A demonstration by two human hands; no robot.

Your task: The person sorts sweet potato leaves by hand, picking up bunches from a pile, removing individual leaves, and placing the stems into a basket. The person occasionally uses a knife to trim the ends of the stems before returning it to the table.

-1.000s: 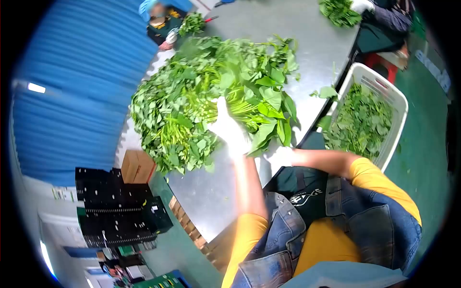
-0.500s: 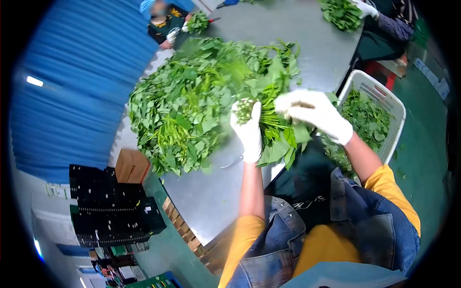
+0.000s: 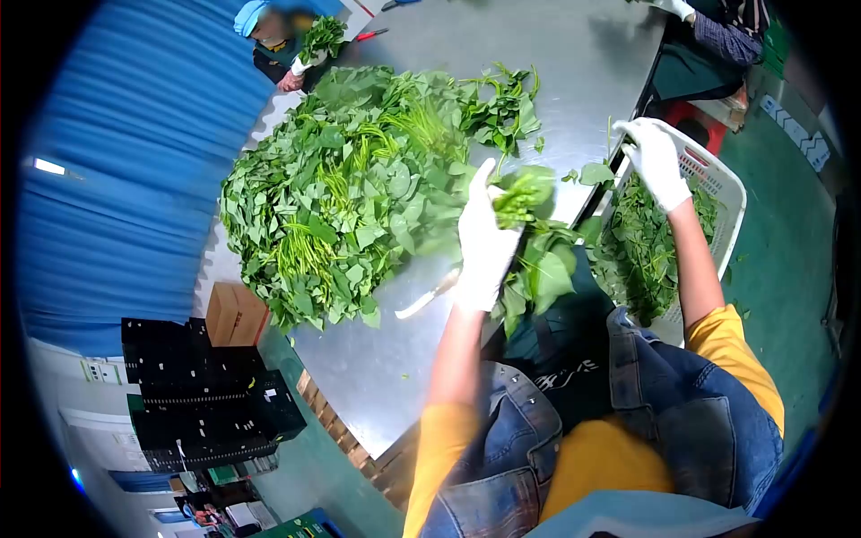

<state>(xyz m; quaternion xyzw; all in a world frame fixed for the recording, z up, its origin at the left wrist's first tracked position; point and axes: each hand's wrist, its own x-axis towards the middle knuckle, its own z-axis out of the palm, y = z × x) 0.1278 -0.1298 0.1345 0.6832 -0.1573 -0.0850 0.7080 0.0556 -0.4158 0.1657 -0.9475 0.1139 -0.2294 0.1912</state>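
Observation:
My left hand (image 3: 484,247), in a white glove, is wrapped around a bunch of leafy greens (image 3: 520,199), stems pointing up and leaves hanging below. White-gloved too, my right hand (image 3: 659,166) is over the near edge of the plastic crate, its thumb and fingers apart. A thin green stem (image 3: 610,134) shows just off its fingertips. Beside my left wrist, a small knife (image 3: 429,298) lies on the metal table (image 3: 359,368). The big heap of leafy greens (image 3: 332,197) spreads out to the left of my left hand.
The white crate (image 3: 737,211) at the right holds loose greens. One person (image 3: 285,45) across the table holds a bunch; another person's sleeve (image 3: 725,40) shows at top right. Red-handled cutters (image 3: 371,35) lie at the far edge. Cardboard box (image 3: 235,314) and black crates (image 3: 193,386) stand lower left.
My right hand has left the bunch and moved right, over the crate. My left hand has tilted the bunch and brought it slightly right. The knife now shows. The top-right person's bunch has mostly left view.

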